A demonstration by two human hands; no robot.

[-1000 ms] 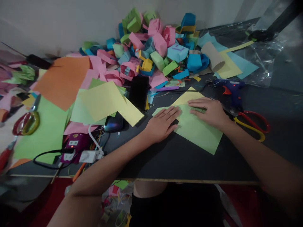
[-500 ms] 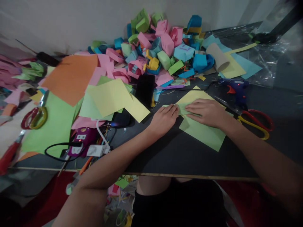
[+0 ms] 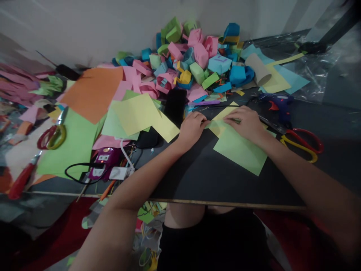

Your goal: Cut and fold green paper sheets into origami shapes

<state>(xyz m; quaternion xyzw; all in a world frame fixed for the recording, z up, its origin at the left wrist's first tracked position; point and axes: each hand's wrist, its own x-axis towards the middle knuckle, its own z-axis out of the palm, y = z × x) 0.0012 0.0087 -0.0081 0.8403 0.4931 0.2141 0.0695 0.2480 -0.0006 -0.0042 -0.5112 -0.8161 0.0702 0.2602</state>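
Note:
My left hand [image 3: 192,128] is closed, its fingertips pinching the left end of a light green paper strip [image 3: 214,124]. At the strip's other end, the thumb and fingers of my right hand [image 3: 244,123] are pressed together on the paper, and a bit of green shows between them. Under the strip lies a yellow paper sheet [image 3: 231,108], partly covered by my right hand. A larger light green sheet [image 3: 242,152] rests flat below my right wrist. Scissors with red and yellow handles [image 3: 306,141] lie just right of my right hand, blades partly hidden.
A heap of folded paper pieces [image 3: 200,55] stands against the wall. A blue glue gun [image 3: 279,103] and a cardboard tube [image 3: 261,68] are at the right. Left are a black phone [image 3: 175,105], a purple power strip [image 3: 105,162], an orange sheet [image 3: 94,94] and more scissors [image 3: 53,136].
My right hand has gone from lying flat with fingers outstretched to a raised pinch on the strip. My left fingers have curled into a pinch. The view has shifted slightly.

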